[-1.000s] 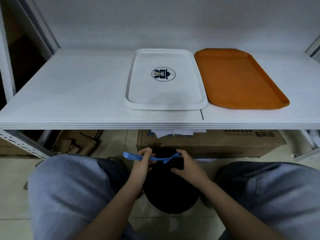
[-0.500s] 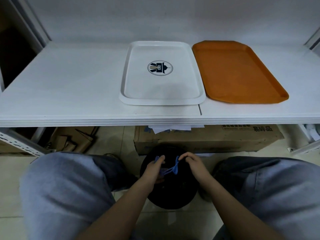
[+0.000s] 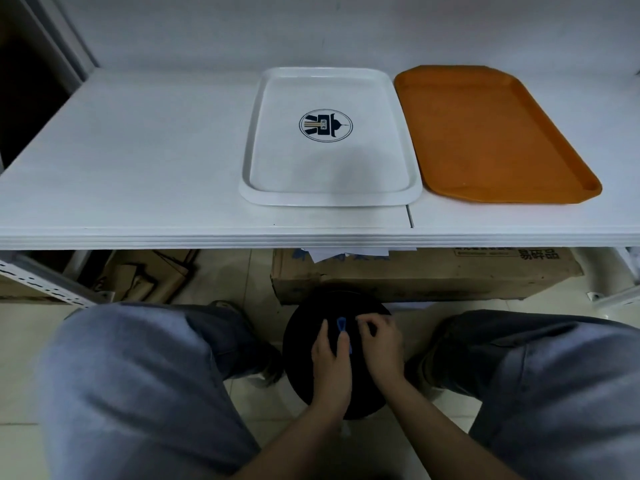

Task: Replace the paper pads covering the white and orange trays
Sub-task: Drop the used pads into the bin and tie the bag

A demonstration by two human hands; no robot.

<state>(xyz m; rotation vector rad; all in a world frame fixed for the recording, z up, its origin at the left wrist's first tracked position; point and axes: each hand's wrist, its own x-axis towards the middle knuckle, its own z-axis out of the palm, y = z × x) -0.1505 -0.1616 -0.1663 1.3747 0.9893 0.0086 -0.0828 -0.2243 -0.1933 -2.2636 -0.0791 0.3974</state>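
Head view, trays: two, side by side on the white table (image 3: 138, 161), up and ahead of both hands; the white tray (image 3: 330, 194) with one round dark emblem sits ahead of the hands, the orange tray (image 3: 485, 133) just beside it, toward the right hand's side. Both trays show bare surfaces.
Head view, hands: two, close together over one black round bin (image 3: 304, 341) on the floor between the two knees.
Left hand (image 3: 330, 355): fingers extended, pinching a blue strip (image 3: 341, 323) at the bin's top.
Right hand (image 3: 381, 341): fingers curled at the bin's top, just beside the strip; what it grips I cannot tell.
Beyond the hands: one cardboard box (image 3: 426, 275) under the table, white paper sheets (image 3: 346, 253) lying on top of it.
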